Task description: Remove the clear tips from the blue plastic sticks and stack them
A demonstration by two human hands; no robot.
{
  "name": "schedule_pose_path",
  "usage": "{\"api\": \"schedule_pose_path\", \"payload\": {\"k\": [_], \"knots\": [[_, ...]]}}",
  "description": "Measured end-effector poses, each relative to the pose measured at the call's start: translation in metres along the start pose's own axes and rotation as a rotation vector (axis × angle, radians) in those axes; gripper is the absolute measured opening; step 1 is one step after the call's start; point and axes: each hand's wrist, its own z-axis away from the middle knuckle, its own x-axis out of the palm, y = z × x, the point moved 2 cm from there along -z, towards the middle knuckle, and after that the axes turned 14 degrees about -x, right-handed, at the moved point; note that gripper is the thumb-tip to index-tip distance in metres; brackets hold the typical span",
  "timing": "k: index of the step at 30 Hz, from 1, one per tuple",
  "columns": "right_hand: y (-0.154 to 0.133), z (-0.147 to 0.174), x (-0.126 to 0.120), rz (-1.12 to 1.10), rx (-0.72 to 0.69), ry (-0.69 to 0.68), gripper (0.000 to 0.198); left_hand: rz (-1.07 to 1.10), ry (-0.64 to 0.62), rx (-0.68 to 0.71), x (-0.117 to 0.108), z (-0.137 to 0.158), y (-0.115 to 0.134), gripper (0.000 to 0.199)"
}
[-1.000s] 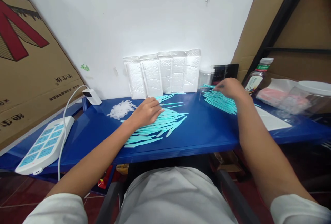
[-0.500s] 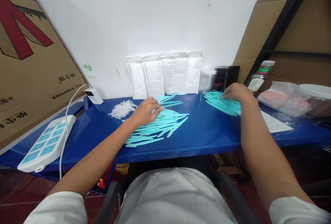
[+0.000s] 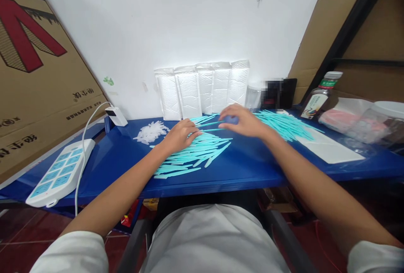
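Observation:
A loose heap of thin turquoise knife-shaped sticks (image 3: pixel 195 151) lies at the middle of the blue table. Over its upper left side is my left hand (image 3: pixel 183 135), thumb and fingers closed, a stick reaching out from the fingertips to the right. Just right of it is my right hand (image 3: pixel 238 120), thumb and fingers apart in a curved shape. Ends of several sticks come close to its fingertips; whether they touch is unclear. A second pile of turquoise sticks (image 3: pixel 284 125) spreads behind my right forearm, partly over a white sheet (image 3: pixel 331 147).
Small translucent white pieces (image 3: pixel 150 132) are heaped left of my left hand. White padded envelopes (image 3: pixel 205 90) lean on the wall. A power strip (image 3: pixel 61 172) with a white cable is at left; a bottle (image 3: pixel 318 96) and clear jar (image 3: pixel 386 115) stand at right.
My right hand has left the right-hand pile and moved left, close to my left hand. My left hand stays at the middle heap. The view has shifted slightly.

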Motion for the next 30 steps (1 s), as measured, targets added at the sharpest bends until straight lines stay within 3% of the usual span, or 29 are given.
{"api": "schedule_pose_path", "payload": {"k": [2, 5, 11, 17, 22, 26, 30], "knots": [[-0.015, -0.008, 0.023, 0.042, -0.188, -0.035, 0.027, -0.007, 0.006, 0.019, 0.002, 0.0, 0.0, 0.04], [-0.02, -0.011, 0.042, 0.122, -0.31, -0.101, 0.026, -0.019, 0.003, 0.035, 0.003, 0.0, 0.003, 0.037], [-0.021, -0.015, 0.043, 0.28, -0.292, -0.183, 0.033, -0.082, -0.02, 0.037, 0.0, -0.005, 0.01, 0.041], [-0.014, -0.013, 0.022, 0.378, -0.223, -0.207, 0.033, -0.153, 0.028, 0.004, -0.013, -0.006, -0.001, 0.043], [0.035, 0.013, -0.016, 0.473, 0.015, -0.156, 0.031, -0.311, 0.079, -0.298, -0.038, 0.002, -0.047, 0.044], [0.067, 0.038, -0.049, 0.589, 0.428, -0.124, 0.028, -0.469, -0.006, -0.602, -0.053, 0.007, -0.08, 0.044], [0.083, 0.063, -0.081, 0.681, 0.78, -0.089, 0.032, -0.552, -0.188, -0.817, -0.063, 0.014, -0.099, 0.044]]}}
